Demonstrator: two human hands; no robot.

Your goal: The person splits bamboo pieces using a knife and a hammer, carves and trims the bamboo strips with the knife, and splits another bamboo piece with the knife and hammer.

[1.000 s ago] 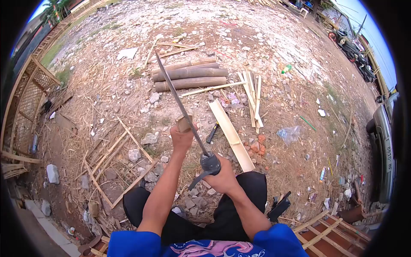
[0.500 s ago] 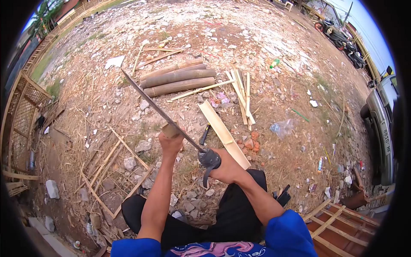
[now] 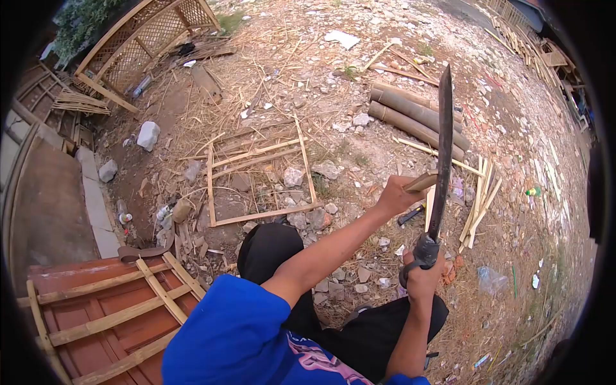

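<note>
My right hand (image 3: 423, 277) is closed around the black wrapped handle of a machete (image 3: 444, 135). The long dark blade points up and away, tip at the top. My left hand (image 3: 396, 197) grips a short piece of bamboo (image 3: 420, 182), whose far end lies close to the blade; whether they touch I cannot tell. On the ground behind the hands lies a black-handled tool (image 3: 410, 214), its far end hidden. A split bamboo length (image 3: 430, 206) shows partly beside the blade.
Bamboo poles (image 3: 417, 119) lie ahead, with thin strips (image 3: 480, 202) to their right. A wooden frame (image 3: 263, 215) rests on stony ground to the left. Nearer left is a reddish panel with slats (image 3: 115, 314); a lattice panel (image 3: 138, 54) stands farther off.
My view has turned left, so the poles and strips appear farther right. The machete has swung from slanting up-left to nearly upright. Both hands keep their hold.
</note>
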